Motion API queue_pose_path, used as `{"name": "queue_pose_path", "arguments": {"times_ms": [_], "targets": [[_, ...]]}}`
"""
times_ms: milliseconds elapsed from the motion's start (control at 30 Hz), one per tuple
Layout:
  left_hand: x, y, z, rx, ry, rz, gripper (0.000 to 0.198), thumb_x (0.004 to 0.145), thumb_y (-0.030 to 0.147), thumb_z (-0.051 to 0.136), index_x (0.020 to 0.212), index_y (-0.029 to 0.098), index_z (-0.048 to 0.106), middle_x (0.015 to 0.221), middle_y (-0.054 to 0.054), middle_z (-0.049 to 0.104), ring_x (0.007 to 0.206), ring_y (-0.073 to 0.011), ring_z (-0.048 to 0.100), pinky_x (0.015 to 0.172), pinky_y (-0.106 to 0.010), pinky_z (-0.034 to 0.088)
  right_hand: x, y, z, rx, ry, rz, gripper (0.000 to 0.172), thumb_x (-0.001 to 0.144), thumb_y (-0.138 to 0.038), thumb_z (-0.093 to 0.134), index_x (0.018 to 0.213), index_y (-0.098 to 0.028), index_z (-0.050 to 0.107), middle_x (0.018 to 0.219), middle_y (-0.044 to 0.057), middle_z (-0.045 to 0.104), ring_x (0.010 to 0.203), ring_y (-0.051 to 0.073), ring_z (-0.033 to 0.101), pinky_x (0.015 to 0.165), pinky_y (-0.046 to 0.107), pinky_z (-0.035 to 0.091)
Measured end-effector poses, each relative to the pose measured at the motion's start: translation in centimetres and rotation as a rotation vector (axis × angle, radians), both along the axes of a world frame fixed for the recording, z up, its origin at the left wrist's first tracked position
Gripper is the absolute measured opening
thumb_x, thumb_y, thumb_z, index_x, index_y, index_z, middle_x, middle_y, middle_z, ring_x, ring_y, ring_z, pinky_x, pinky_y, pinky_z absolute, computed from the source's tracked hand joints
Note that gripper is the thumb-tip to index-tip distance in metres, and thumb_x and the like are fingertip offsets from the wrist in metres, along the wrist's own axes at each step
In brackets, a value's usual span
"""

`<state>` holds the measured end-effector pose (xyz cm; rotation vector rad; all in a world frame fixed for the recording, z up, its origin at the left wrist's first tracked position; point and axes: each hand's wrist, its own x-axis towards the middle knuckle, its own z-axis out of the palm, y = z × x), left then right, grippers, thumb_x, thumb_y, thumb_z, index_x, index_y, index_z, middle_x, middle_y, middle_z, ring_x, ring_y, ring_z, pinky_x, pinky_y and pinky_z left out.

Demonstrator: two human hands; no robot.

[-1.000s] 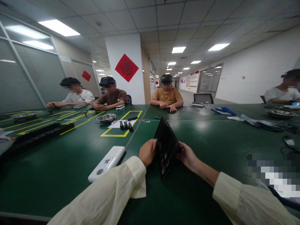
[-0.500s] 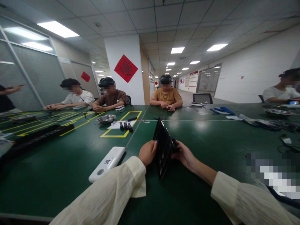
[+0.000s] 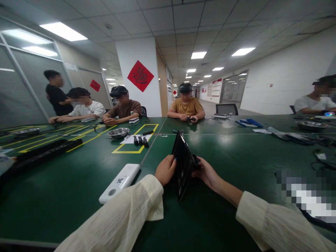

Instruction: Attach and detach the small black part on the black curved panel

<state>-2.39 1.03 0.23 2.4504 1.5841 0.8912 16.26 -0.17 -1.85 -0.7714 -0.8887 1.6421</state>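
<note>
The left hand (image 3: 165, 170) and right hand (image 3: 208, 173) hold the black panel (image 3: 182, 162) upright on edge over the worktop (image 3: 78, 185), fingers closed on its 2 faces; it is not laid flat.

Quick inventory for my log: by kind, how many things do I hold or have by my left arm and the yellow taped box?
Black panel, gripped by left hand and right hand: 1
White device: 1
Steel bowl: 1
Small black pieces: 3
Black rod: 1
Paper sheet: 1
Total: 8
</note>
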Motion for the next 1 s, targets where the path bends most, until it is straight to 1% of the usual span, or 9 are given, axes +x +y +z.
{"name": "queue_pose_path", "arguments": {"times_ms": [167, 267, 433, 600, 667, 733, 833, 933, 1000], "targets": [[-0.29, 0.43, 0.01, -0.014, 0.037, -0.074, 0.043, 0.090, 0.038, 0.018, 0.074, 0.017, 0.053, 0.077, -0.005, 0.057, 0.077, -0.0167, 0.055, 0.074, -0.028, 0.041, -0.09, -0.02, 0.08, 0.012, -0.013, -0.024, 0.030, 0.071, -0.019, 0.044, 0.101, -0.019, 0.047, 0.069, 0.001, 0.061, 0.051, 0.016, 0.060, 0.048, 0.027, 0.047], [-0.37, 0.47, 0.03, -0.047, 0.019, -0.094, 0.048, 0.090, 0.037, 0.015, 0.072, 0.016, 0.054, 0.078, -0.007, 0.060, 0.077, -0.0168, 0.056, 0.074, -0.028, 0.041, -0.08, 0.03, -0.04, 0.044, -0.020, -0.025, 0.033, 0.068, -0.017, 0.045, 0.101, -0.019, 0.048, 0.071, 0.000, 0.062, 0.050, 0.014, 0.059, 0.046, 0.026, 0.046], [-0.46, 0.40, 0.09, -0.045, 0.045, -0.045, 0.040, 0.087, 0.030, 0.022, 0.076, 0.016, 0.057, 0.084, -0.008, 0.063, 0.084, -0.0190, 0.057, 0.076, -0.028, 0.040, -0.02, -0.08, -0.18, 0.042, -0.028, -0.036, 0.034, 0.068, -0.018, 0.045, 0.102, -0.019, 0.048, 0.069, 0.001, 0.062, 0.052, 0.015, 0.059, 0.047, 0.026, 0.047], [-0.38, 0.35, 0.30, -0.107, 0.082, -0.001, 0.050, 0.088, 0.037, 0.018, 0.061, 0.016, 0.055, 0.066, -0.006, 0.060, 0.067, -0.0170, 0.056, 0.064, -0.027, 0.038, -0.01, -0.07, -0.25, 0.063, -0.026, -0.040, 0.038, 0.068, -0.018, 0.045, 0.106, -0.019, 0.047, 0.072, 0.001, 0.062, 0.051, 0.015, 0.059, 0.046, 0.027, 0.046], [-0.33, 0.31, 0.28, -0.104, 0.077, 0.014, 0.049, 0.088, 0.038, 0.019, 0.063, 0.016, 0.055, 0.068, -0.006, 0.060, 0.069, -0.0172, 0.057, 0.065, -0.027, 0.038, -0.02, -0.05, -0.21, 0.063, -0.025, -0.038, 0.039, 0.068, -0.018, 0.045, 0.107, -0.019, 0.046, 0.072, 0.001, 0.061, 0.050, 0.014, 0.058, 0.046, 0.027, 0.046], [-0.29, 0.27, 0.18, -0.053, 0.048, 0.024, 0.042, 0.088, 0.037, 0.023, 0.072, 0.016, 0.055, 0.076, -0.006, 0.061, 0.077, -0.0180, 0.057, 0.070, -0.027, 0.040, -0.03, -0.05, -0.17, 0.055, -0.020, -0.039, 0.039, 0.068, -0.017, 0.045, 0.106, -0.019, 0.046, 0.071, 0.001, 0.061, 0.049, 0.014, 0.057, 0.046, 0.027, 0.046], [-0.23, 0.20, 0.04, 0.024, 0.007, -0.001, 0.034, 0.088, 0.034, 0.025, 0.086, 0.016, 0.053, 0.088, -0.008, 0.060, 0.087, -0.0179, 0.055, 0.078, -0.028, 0.040, -0.04, -0.04, -0.19, 0.053, -0.017, -0.041, 0.037, 0.068, -0.017, 0.045, 0.105, -0.019, 0.047, 0.070, 0.001, 0.061, 0.049, 0.014, 0.057, 0.046, 0.027, 0.047], [-0.19, 0.11, 0.15, 0.035, 0.022, -0.033, 0.035, 0.090, 0.034, 0.022, 0.092, 0.017, 0.053, 0.093, -0.008, 0.060, 0.092, -0.0178, 0.054, 0.082, -0.029, 0.040, -0.06, 0.00, -0.30, 0.062, -0.020, -0.046, 0.036, 0.069, -0.018, 0.045, 0.105, -0.019, 0.047, 0.070, 0.001, 0.061, 0.050, 0.014, 0.058, 0.047, 0.027, 0.047], [-0.20, 0.03, 0.33, 0.013, 0.053, -0.021, 0.039, 0.090, 0.036, 0.020, 0.090, 0.017, 0.054, 0.091, -0.007, 0.061, 0.090, -0.0183, 0.055, 0.080, -0.030, 0.040, -0.07, 0.03, -0.37, 0.071, -0.019, -0.040, 0.035, 0.069, -0.019, 0.046, 0.104, -0.019, 0.048, 0.071, 0.001, 0.061, 0.052, 0.015, 0.058, 0.047, 0.028, 0.047]]}}
